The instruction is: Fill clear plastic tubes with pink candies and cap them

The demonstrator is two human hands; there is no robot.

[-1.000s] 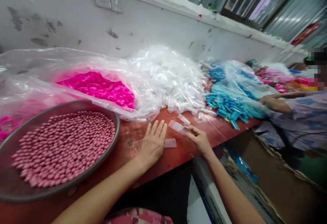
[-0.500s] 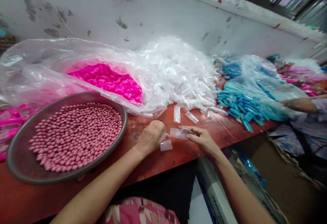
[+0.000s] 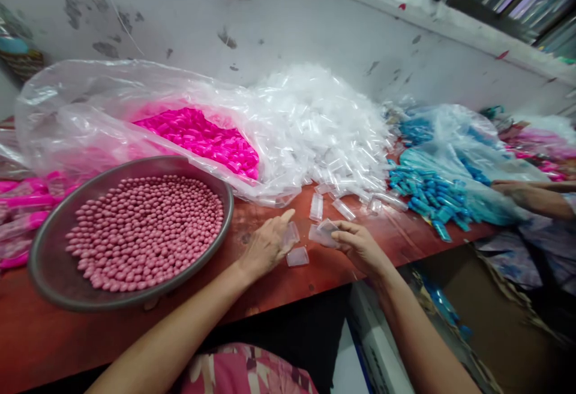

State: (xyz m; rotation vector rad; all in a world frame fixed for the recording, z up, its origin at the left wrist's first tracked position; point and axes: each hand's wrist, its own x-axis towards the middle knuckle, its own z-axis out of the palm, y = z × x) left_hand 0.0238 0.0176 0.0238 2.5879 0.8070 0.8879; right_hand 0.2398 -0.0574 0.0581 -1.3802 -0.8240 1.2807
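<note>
My left hand [image 3: 265,245] is closed around a small clear plastic case [image 3: 292,234], with one finger sticking up. My right hand [image 3: 356,243] pinches one or two clear plastic cases [image 3: 322,232] between thumb and fingers; exactly how many, I cannot tell. Between the hands and nearer to me, another clear case [image 3: 297,256] lies on the red tabletop [image 3: 270,292]. Just beyond my hands are two loose clear tubes, one upright-looking tube [image 3: 316,207] and one slanted tube [image 3: 344,209].
Left of my hands stands a grey basin [image 3: 227,214] of pink balls [image 3: 148,235]. Behind it lies a plastic bag [image 3: 58,97] with bright pink pieces [image 3: 202,142]. A heap of clear cases [image 3: 328,124] rises at the back. Blue tubes [image 3: 427,193] lie right, near another person's arm [image 3: 535,199].
The view has shifted slightly, so the scene sits further right. My left hand's finger has straightened upward, showing the case beside it. The cases in my right hand have tilted.
</note>
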